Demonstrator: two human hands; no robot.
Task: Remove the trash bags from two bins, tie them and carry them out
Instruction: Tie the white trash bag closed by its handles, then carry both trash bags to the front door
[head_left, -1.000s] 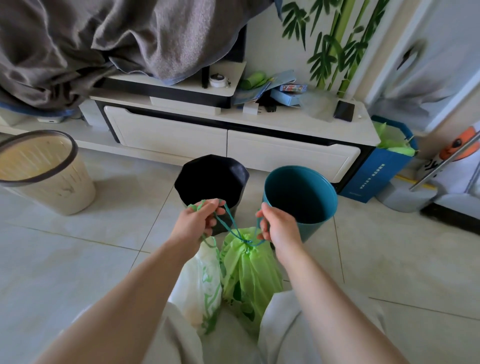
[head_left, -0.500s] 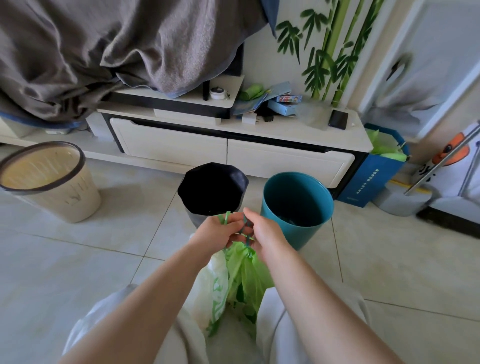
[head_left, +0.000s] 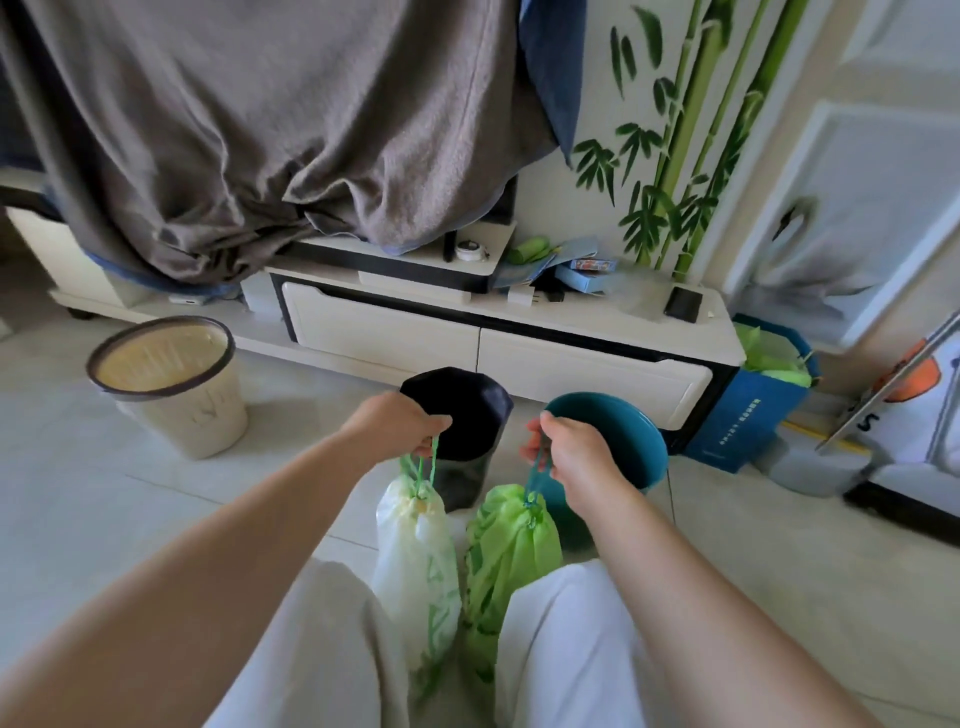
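hands (head_left: 395, 426) now apart, bags (head_left: 415, 551) beneath

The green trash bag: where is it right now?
In the head view the green trash bag hangs at lower centre from the right hand, right of the white trash bag, in front of the teal bin.

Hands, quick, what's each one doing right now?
Left hand: closed, holding the white bag by its drawstring.
Right hand: closed, holding the green bag by its drawstring.
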